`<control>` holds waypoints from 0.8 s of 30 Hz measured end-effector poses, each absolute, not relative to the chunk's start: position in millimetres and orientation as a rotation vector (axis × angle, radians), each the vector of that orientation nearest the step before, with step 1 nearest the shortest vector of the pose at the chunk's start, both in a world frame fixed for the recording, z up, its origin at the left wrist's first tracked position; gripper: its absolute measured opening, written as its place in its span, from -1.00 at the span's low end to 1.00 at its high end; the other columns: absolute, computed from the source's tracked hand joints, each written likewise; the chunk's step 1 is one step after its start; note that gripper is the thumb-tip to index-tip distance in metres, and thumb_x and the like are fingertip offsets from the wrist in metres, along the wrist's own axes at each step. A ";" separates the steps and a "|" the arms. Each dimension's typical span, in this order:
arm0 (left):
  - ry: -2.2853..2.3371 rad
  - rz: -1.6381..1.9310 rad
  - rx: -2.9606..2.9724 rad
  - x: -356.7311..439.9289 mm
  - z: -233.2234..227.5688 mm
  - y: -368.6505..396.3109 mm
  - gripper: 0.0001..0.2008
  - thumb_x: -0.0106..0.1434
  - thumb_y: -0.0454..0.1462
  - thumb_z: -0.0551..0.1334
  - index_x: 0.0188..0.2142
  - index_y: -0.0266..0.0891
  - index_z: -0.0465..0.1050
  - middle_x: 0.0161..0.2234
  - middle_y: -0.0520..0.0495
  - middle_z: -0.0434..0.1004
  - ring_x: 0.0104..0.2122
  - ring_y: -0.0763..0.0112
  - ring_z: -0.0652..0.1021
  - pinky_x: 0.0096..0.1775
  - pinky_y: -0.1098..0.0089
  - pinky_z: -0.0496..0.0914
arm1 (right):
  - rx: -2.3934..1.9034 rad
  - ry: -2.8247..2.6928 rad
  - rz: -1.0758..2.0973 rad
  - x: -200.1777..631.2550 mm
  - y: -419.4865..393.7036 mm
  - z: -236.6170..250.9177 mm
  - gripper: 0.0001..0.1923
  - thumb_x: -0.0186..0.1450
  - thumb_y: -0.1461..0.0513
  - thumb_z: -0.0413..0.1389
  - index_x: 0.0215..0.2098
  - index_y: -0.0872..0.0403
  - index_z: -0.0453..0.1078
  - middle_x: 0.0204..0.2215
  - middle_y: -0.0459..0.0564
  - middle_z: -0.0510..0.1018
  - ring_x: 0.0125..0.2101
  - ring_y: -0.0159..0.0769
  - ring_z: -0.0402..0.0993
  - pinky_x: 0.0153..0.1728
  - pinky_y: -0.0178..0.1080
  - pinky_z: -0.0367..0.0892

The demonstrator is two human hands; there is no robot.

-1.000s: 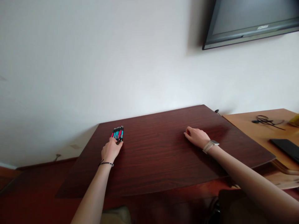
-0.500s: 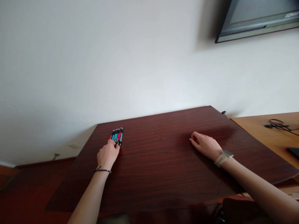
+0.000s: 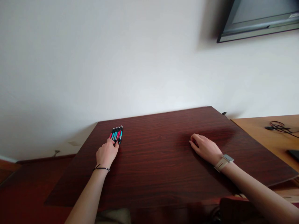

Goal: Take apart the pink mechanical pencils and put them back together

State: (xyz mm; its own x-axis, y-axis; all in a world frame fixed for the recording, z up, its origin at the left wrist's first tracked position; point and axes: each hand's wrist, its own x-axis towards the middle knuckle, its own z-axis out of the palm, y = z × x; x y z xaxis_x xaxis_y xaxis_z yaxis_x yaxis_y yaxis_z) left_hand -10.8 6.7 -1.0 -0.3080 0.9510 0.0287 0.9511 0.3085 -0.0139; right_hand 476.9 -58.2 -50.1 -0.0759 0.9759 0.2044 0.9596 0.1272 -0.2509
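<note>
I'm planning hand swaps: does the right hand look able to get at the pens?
Probably yes: the tabletop runs flat between the right hand and the pens, though the left hand hides some near ends.

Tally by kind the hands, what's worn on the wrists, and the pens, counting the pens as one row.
Hands, left hand and right hand: 2
Row of pens: 1 (single pens too small to count surely)
Watch: 1
Black wristband: 1
Total: 5

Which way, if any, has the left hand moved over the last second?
Yes, slightly: judged against the far left corner of the table, the left hand has shifted a little left and toward the person.
</note>
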 end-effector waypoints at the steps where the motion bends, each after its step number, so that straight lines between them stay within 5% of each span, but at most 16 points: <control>1: -2.514 -0.006 -1.830 -9.7 -1.3 6.1 -0.57 0.45 0.02 0.03 0.02 -0.19 0.49 -0.14 -0.38 0.70 -0.12 -0.21 0.69 -0.13 0.06 0.49 | -1.876 -2.095 0.072 476.9 -59.6 -49.4 -0.80 0.52 0.08 -0.02 -0.20 -0.03 0.33 -0.24 0.03 0.62 -0.27 -0.14 0.54 -0.29 -0.15 0.29; 24: -2.477 -0.029 -1.763 0.2 -5.6 9.7 -0.55 0.48 -0.07 0.00 0.03 -0.28 0.55 -0.17 -0.43 0.70 -0.13 -0.22 0.69 -0.15 0.05 0.49 | -1.923 -2.114 0.013 471.5 -60.6 -50.3 -0.84 0.52 0.12 -0.02 -0.20 -0.03 0.30 -0.25 0.01 0.61 -0.25 -0.12 0.55 -0.27 -0.15 0.28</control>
